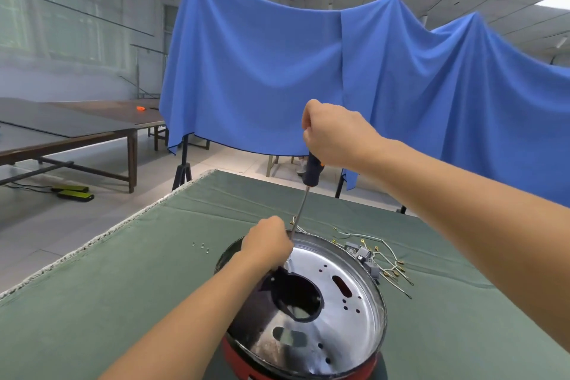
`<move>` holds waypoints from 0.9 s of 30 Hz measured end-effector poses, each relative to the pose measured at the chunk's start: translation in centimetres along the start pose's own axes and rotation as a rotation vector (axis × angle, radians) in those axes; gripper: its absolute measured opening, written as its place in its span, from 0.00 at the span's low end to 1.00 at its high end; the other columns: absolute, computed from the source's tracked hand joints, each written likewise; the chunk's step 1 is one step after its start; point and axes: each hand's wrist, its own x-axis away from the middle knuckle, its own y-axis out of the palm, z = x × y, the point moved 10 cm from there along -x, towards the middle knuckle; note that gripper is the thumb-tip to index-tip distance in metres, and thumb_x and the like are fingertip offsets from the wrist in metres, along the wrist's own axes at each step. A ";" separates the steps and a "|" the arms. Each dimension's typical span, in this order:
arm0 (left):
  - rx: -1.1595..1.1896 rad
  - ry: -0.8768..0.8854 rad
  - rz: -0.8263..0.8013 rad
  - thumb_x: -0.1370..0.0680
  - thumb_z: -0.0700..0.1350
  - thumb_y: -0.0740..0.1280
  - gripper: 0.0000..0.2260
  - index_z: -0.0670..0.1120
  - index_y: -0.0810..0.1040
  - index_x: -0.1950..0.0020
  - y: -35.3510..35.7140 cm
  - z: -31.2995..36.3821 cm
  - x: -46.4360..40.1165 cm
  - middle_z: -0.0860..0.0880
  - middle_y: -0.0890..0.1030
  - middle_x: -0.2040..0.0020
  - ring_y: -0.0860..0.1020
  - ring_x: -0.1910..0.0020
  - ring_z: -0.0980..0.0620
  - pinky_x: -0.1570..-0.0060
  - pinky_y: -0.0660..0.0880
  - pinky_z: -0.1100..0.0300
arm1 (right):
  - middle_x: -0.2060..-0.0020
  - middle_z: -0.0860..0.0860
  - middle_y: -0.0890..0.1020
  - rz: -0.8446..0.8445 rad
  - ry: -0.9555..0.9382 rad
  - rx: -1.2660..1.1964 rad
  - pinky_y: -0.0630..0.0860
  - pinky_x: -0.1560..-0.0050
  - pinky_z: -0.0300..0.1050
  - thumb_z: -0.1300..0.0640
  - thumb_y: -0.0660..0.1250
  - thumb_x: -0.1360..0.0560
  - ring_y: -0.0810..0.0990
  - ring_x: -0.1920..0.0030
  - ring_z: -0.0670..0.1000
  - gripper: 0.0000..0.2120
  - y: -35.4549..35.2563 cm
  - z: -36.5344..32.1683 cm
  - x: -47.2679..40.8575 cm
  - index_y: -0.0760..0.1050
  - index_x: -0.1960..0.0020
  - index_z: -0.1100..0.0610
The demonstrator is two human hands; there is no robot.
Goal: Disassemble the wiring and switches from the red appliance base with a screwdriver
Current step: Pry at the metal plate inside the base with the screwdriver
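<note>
The red appliance base (pixel 333 296), a round pan with a shiny metal inside and a red lower edge, stands on the green table cover. My right hand (pixel 334 134) grips the dark, orange-trimmed handle of a long screwdriver (pixel 303 200) from above. Its shaft slants down to the base's far rim, where the tip is hidden behind my left hand (pixel 266 241). That hand's fingers curl at the far left rim around the shaft's lower end. A bundle of white wires and grey switches (pixel 373 259) lies on the cloth right of the base.
Three small screws (pixel 201 246) lie on the green table cover (pixel 123 287) left of the base. The table's left edge runs diagonally. A blue cloth (pixel 308 65) hangs behind the table. Brown tables (pixel 77 129) stand at the far left, black stands on the floor.
</note>
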 end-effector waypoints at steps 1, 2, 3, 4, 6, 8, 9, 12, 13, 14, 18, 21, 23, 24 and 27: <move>0.020 -0.022 -0.028 0.28 0.35 0.59 0.10 0.39 0.79 0.54 0.6 -0.6 -0.2 0.42 0.82 0.59 0.80 0.60 0.41 0.58 0.80 0.51 | 0.51 0.53 0.75 -0.055 0.020 -0.067 0.71 0.57 0.50 0.58 0.57 0.23 0.75 0.53 0.58 0.09 0.3 0.3 0.1 0.69 0.44 0.58; 0.055 -0.036 -0.045 0.29 0.35 0.60 0.10 0.40 0.80 0.54 1.0 -1.0 -0.3 0.42 0.83 0.59 0.81 0.61 0.42 0.58 0.80 0.52 | 0.50 0.52 0.74 -0.092 0.038 -0.111 0.73 0.54 0.50 0.59 0.59 0.25 0.75 0.51 0.57 0.09 0.5 0.7 0.2 0.70 0.45 0.58; 0.106 -0.043 -0.055 0.29 0.35 0.60 0.10 0.41 0.80 0.55 1.3 -1.3 -0.5 0.43 0.83 0.60 0.80 0.64 0.44 0.60 0.80 0.53 | 0.51 0.52 0.73 -0.099 0.048 -0.111 0.74 0.53 0.50 0.58 0.60 0.26 0.76 0.52 0.56 0.08 0.5 1.1 0.1 0.72 0.47 0.58; 0.163 -0.046 -0.062 0.30 0.35 0.60 0.10 0.42 0.80 0.56 1.5 -1.6 -0.7 0.43 0.84 0.63 0.79 0.68 0.45 0.62 0.79 0.54 | 0.55 0.52 0.74 -0.079 0.052 -0.068 0.74 0.57 0.49 0.57 0.60 0.26 0.75 0.56 0.57 0.07 0.4 1.5 0.1 0.73 0.52 0.59; 0.229 -0.041 -0.054 0.29 0.35 0.60 0.10 0.45 0.79 0.56 1.5 -1.7 -1.0 0.44 0.83 0.65 0.78 0.71 0.45 0.65 0.78 0.56 | 0.65 0.53 0.74 -0.012 0.087 0.054 0.67 0.68 0.44 0.52 0.56 0.22 0.73 0.63 0.57 0.14 -0.1 2.6 0.1 0.70 0.62 0.59; 0.209 -0.024 -0.028 0.29 0.35 0.61 0.12 0.47 0.80 0.53 1.4 -1.7 -1.0 0.45 0.84 0.60 0.80 0.64 0.42 0.62 0.77 0.56 | 0.66 0.54 0.74 0.036 0.115 0.110 0.64 0.70 0.44 0.54 0.54 0.20 0.73 0.65 0.56 0.15 -0.3 3.4 0.0 0.67 0.63 0.58; 0.178 -0.012 -0.014 0.29 0.35 0.61 0.13 0.47 0.81 0.52 1.3 -1.7 -1.0 0.45 0.83 0.58 0.80 0.61 0.42 0.59 0.77 0.55 | 0.62 0.54 0.75 0.030 0.118 0.089 0.66 0.68 0.46 0.57 0.54 0.21 0.73 0.64 0.56 0.11 -0.2 3.5 -0.1 0.69 0.60 0.58; 0.113 0.011 0.000 0.29 0.35 0.61 0.15 0.49 0.82 0.50 1.3 -1.6 -1.0 0.46 0.83 0.57 0.79 0.62 0.44 0.54 0.80 0.52 | 0.50 0.61 0.78 -0.048 0.121 -0.127 0.75 0.55 0.55 0.61 0.58 0.26 0.74 0.59 0.58 0.13 0.4 3.2 -0.3 0.75 0.46 0.65; 0.103 0.009 -0.001 0.29 0.35 0.61 0.15 0.49 0.82 0.51 1.3 -1.7 -1.1 0.46 0.83 0.57 0.80 0.60 0.43 0.53 0.80 0.52 | 0.47 0.62 0.78 -0.057 0.111 -0.165 0.77 0.51 0.57 0.61 0.59 0.28 0.75 0.58 0.61 0.15 0.4 2.9 -0.3 0.76 0.45 0.66; 0.099 0.005 -0.004 0.29 0.35 0.61 0.15 0.50 0.82 0.51 1.4 -1.7 -1.2 0.47 0.83 0.57 0.81 0.58 0.43 0.53 0.80 0.51 | 0.47 0.61 0.79 -0.053 0.093 -0.157 0.77 0.51 0.55 0.59 0.60 0.28 0.77 0.55 0.63 0.16 0.4 2.8 -0.3 0.77 0.44 0.66; 0.068 0.008 0.002 0.29 0.38 0.62 0.14 0.53 0.82 0.51 1.6 -1.7 -1.3 0.50 0.83 0.57 0.81 0.57 0.46 0.54 0.79 0.54 | 0.64 0.54 0.76 0.065 0.103 0.086 0.63 0.70 0.43 0.50 0.56 0.21 0.73 0.60 0.58 0.15 -0.3 3.3 -0.2 0.72 0.58 0.59; 0.014 0.031 0.028 0.28 0.41 0.64 0.12 0.54 0.81 0.50 1.8 -1.3 -1.2 0.52 0.83 0.55 0.80 0.54 0.48 0.57 0.75 0.59 | 0.55 0.53 0.75 -0.013 0.098 -0.070 0.70 0.60 0.48 0.59 0.56 0.22 0.74 0.53 0.58 0.07 0.4 3.4 -0.8 0.71 0.48 0.58; 0.016 0.028 0.032 0.29 0.42 0.64 0.11 0.54 0.81 0.51 1.8 -1.4 -1.3 0.52 0.83 0.54 0.79 0.53 0.48 0.58 0.72 0.60 | 0.49 0.52 0.75 -0.111 0.108 -0.243 0.74 0.52 0.50 0.60 0.60 0.26 0.75 0.49 0.55 0.11 0.8 3.2 -0.9 0.71 0.44 0.57; 0.018 0.022 0.035 0.29 0.42 0.64 0.11 0.54 0.81 0.52 1.7 -1.6 -1.3 0.52 0.83 0.55 0.79 0.53 0.48 0.59 0.70 0.60 | 0.49 0.52 0.75 -0.124 0.094 -0.246 0.75 0.51 0.49 0.59 0.62 0.27 0.76 0.51 0.54 0.12 0.9 2.9 -1.0 0.72 0.44 0.56; 0.028 0.012 0.046 0.30 0.41 0.64 0.10 0.52 0.81 0.53 1.4 -1.7 -1.5 0.52 0.83 0.55 0.79 0.52 0.48 0.61 0.69 0.61 | 0.59 0.51 0.79 -0.042 0.077 -0.060 0.75 0.60 0.47 0.46 0.60 0.24 0.78 0.60 0.54 0.14 0.5 2.5 -1.3 0.73 0.52 0.56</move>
